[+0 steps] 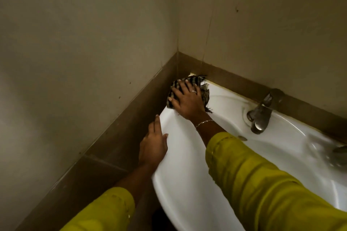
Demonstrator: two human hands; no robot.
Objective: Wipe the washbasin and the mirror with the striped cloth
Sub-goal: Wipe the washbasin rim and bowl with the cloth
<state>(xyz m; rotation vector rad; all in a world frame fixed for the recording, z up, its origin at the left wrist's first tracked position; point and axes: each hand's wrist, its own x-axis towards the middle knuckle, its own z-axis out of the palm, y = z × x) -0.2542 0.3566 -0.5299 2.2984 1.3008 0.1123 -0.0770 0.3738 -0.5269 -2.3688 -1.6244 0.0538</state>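
A bathroom or washroom corner: a white washbasin [180,165] sits against the wall below a metal tap [260,116]. A band of brown tiles [116,137] runs along plain painted walls [75,33]. The blurred shape [340,155] at the right edge may be the drain.

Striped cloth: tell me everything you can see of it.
The striped cloth is a small rag with dark and pale stripes. It looks woven, and its edges are frayed into loose threads. It lies crumpled on the back left corner of the white washbasin, up against the brown tile band where the walls meet. The right hand presses flat on it with fingers spread, hiding its middle.
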